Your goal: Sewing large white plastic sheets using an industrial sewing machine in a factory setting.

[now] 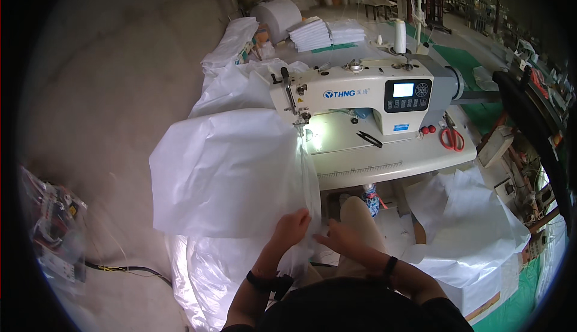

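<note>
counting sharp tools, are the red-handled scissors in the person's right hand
No, the red-handled scissors lie on the sewing table, well apart from the right hand.

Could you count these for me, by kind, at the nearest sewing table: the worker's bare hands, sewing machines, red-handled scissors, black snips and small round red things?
Bare hands: 2, the left hand and right hand
Sewing machine: 1
Red-handled scissors: 1 pair
Black snips: 1 pair
Round red pieces: 2
Total: 7
</note>
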### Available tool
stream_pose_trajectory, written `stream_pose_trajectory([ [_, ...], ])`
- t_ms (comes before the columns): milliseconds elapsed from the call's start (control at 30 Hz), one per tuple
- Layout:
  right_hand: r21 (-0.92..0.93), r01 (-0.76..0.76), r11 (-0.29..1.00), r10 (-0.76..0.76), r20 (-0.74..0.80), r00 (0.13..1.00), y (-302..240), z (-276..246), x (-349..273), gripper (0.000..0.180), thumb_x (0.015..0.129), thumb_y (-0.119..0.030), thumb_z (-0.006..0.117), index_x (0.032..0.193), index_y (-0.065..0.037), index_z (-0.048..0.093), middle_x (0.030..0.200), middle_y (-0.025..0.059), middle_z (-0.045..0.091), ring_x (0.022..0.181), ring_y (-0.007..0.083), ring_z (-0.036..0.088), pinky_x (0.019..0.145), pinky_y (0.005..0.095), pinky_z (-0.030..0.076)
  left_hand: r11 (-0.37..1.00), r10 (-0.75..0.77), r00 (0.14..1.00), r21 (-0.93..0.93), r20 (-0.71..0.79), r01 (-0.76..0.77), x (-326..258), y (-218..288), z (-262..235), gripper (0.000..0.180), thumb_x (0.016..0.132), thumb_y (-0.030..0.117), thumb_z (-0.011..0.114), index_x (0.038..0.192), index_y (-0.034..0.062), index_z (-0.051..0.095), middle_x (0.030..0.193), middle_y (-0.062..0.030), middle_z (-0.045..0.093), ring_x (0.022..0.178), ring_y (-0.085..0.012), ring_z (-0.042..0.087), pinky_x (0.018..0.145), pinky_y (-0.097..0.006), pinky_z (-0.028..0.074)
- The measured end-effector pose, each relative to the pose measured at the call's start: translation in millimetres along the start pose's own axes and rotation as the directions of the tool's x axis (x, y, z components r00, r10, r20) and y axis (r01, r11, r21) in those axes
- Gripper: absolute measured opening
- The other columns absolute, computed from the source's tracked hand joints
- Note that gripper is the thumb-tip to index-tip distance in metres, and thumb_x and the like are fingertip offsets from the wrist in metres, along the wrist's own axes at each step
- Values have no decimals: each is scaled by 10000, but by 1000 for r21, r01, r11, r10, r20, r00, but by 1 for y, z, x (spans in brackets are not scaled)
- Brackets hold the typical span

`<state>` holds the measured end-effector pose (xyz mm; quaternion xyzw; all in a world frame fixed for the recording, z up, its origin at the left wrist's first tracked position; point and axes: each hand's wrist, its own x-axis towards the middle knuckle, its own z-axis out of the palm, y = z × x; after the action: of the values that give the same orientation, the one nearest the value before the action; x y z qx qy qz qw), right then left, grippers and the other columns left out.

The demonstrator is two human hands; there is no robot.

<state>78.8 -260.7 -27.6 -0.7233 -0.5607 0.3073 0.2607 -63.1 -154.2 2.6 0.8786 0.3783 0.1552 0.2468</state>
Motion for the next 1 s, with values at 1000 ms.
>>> stream_pose_trajectory([
  [1000, 224, 97, 970, -228, 690, 687, -54, 25, -26, 554, 881, -485, 453, 960, 38, 616, 810, 174, 640, 779, 249, 621, 753, 352, 468, 772, -206, 957, -567, 203, 287, -13, -15, -24, 180, 876, 132, 528, 952, -4, 617, 773, -23, 619, 678, -85, 561, 616, -233, 458],
])
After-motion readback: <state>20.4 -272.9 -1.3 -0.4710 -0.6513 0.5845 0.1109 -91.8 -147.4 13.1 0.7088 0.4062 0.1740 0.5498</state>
